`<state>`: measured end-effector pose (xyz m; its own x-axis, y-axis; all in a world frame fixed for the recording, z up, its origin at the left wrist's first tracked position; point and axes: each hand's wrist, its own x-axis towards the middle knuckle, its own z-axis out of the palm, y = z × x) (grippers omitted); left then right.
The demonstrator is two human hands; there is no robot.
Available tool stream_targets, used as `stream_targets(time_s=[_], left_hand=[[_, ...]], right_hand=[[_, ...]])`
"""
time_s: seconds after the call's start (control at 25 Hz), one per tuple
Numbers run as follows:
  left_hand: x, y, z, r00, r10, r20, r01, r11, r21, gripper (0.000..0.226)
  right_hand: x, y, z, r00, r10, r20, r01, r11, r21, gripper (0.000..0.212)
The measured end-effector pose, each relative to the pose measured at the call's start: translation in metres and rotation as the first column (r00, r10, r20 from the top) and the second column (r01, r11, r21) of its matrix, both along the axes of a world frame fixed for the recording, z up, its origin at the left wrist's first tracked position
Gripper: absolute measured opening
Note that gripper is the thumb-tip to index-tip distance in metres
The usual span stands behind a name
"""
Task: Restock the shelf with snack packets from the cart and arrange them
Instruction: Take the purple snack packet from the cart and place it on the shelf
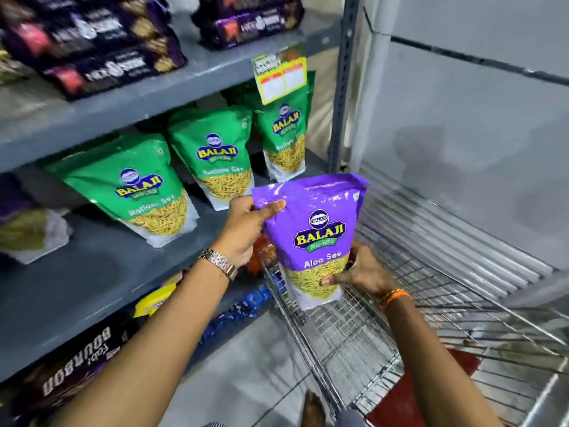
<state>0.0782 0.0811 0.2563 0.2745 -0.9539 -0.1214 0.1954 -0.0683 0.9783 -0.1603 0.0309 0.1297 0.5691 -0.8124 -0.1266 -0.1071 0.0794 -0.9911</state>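
A purple Aloo Sev packet (pixel 314 223) hangs upright above the front corner of the wire cart (pixel 409 272). My left hand (pixel 246 229) grips its top left corner, thumb across the front. My right hand (pixel 360 272) holds its lower right side, thumb on the clear window. Three green Ratlami Sev packets (pixel 212 155) lean upright along the grey middle shelf (pixel 92 272), to the left of the purple packet. A purple packet (pixel 24 223) lies at the shelf's far left edge, partly cut off.
Dark biscuit packs (pixel 92 44) are stacked on the upper shelf, with a yellow price tag (pixel 280 77) on its edge. Bourbon packs (pixel 77 365) and blue packets (pixel 234 312) fill the lower shelf. A grey upright post (pixel 341 87) and a wall stand to the right. A red item (pixel 409 396) shows under the cart.
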Motion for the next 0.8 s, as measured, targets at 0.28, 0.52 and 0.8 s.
stream_targets(time_s=[0.28,0.52,0.8], left_hand=[[0.089,0.075,0.011,0.900,0.367,-0.235,-0.388,0.920,-0.052,0.011],[0.188,0.162,0.019,0.724,0.592,-0.353,-0.662,0.741,-0.115,0.012],[0.306,0.226,0.038,0.631,0.720,-0.290,-0.775,0.606,-0.180,0.010]], right_hand=[[0.117,0.017,0.036,0.961,0.275,-0.005,-0.275,0.961,-0.039,0.057],[0.259,0.058,0.046,0.901,0.426,-0.079,-0.433,0.894,-0.117,0.059],[0.423,0.107,0.049,0.892,0.452,0.012,-0.440,0.873,-0.212,0.080]])
